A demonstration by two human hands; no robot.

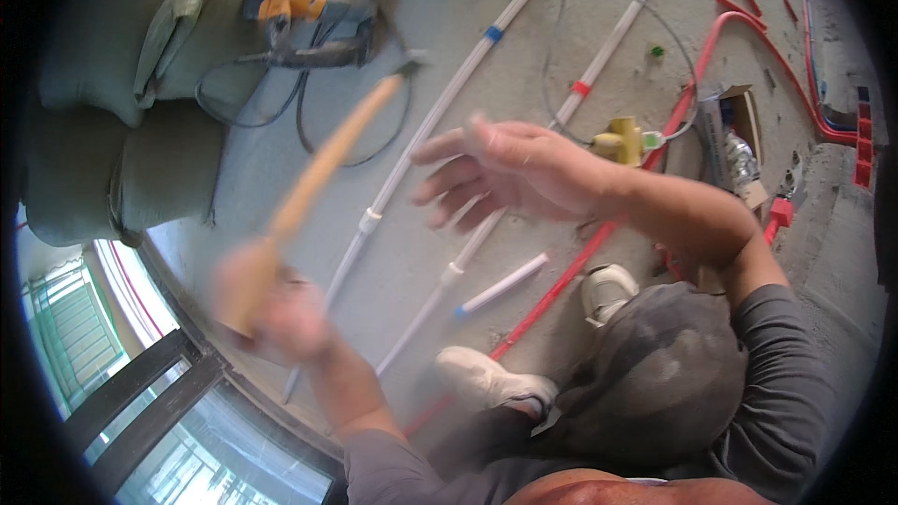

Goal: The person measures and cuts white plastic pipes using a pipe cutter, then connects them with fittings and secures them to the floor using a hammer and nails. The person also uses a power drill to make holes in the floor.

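Note:
My left hand (276,304), blurred by motion, is wrapped round the lower end of a long wooden handle (323,164). The handle slants up and to the right, ending in a small dark head (412,62); it looks like a hammer, though blur hides the head's exact shape. My right hand (514,168) is raised over the floor with its fingers spread, and nothing is in it. Below the hands run two white pipes, one with a blue band (493,34) and one with a red band (581,89). A short white pipe piece (505,283) lies near my shoes.
Stuffed sacks (168,164) are piled at the left, beside an orange power tool (309,5) with its cable. A red pipe (599,243) crosses the floor. To the right are a yellow connector (629,138) and an open cardboard box (744,136). A window (234,454) is at lower left.

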